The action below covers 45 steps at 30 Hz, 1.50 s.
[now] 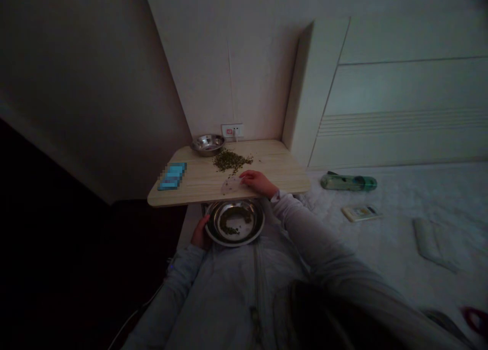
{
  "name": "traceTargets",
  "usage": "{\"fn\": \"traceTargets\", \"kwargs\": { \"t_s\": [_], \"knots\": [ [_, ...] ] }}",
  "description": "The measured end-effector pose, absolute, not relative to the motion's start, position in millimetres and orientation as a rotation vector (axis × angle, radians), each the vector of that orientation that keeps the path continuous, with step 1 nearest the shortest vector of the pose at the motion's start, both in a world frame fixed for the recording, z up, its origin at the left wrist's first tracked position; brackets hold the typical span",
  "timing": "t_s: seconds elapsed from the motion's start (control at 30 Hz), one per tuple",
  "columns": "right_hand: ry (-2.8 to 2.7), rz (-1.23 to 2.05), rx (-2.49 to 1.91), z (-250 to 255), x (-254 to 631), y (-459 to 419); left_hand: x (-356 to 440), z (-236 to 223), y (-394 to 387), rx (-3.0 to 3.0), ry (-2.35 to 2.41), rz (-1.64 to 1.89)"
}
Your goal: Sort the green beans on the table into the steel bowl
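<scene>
My left hand [201, 233] grips the left rim of a wide steel basin [261, 223], which is held below the table's front edge. Inside the basin, small green beans [231, 231] lie in a curved band around the bottom. My right hand [258, 182] is over the front of the wooden table, fingers pinched at the edge of a thin, pale translucent piece [229, 186] resting on the tabletop; its exact kind is unclear. Just beyond it spreads a pile of small green beans [231, 161], with a few strays around it.
A smaller steel bowl [208, 144] stands at the back left of the table [282, 162]. A blue packet-like item [173, 176] lies at the left. On the bed at right are a green bottle [348, 182], a phone-like object [361, 213] and a folded cloth [434, 243].
</scene>
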State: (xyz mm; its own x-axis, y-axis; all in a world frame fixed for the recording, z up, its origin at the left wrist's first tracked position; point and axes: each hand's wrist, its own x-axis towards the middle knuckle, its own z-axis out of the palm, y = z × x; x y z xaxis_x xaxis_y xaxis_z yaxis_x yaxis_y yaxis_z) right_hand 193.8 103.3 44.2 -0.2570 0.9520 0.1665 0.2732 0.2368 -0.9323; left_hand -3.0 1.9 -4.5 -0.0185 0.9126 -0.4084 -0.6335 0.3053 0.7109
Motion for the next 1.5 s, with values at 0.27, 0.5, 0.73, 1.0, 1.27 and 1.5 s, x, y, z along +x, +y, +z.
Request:
{"fn": "traceTargets", "kwargs": {
  "t_s": [0.27, 0.5, 0.73, 1.0, 1.27, 1.5],
  "knots": [
    [-1.717, 1.036, -1.185, 45.7, 193.8, 102.0, -1.6, -2.1, 1.2, 0.359, 0.979, 1.257],
    [-1.731, 1.024, -1.176, 46.0, 194.1, 101.7, -0.6, 1.1, 0.7, 0.363, 0.978, 1.268],
    [-1.721, 1.006, -1.209, 46.5, 193.1, 101.4, -2.1, -3.0, 0.7, 0.406, 0.955, 1.280],
    [-1.595, 1.011, -1.120, 41.0, 196.9, 108.4, 0.0, 3.0, 0.4, 0.366, 1.020, 1.284],
    [-1.609, 0.898, -1.167, 34.6, 197.7, 112.2, -0.4, 1.6, -0.4, 0.380, 1.006, 1.267],
    [-1.557, 0.876, -1.167, 37.5, 198.9, 110.7, -1.3, -1.0, 0.7, 0.380, 0.981, 1.278]
  ]
}}
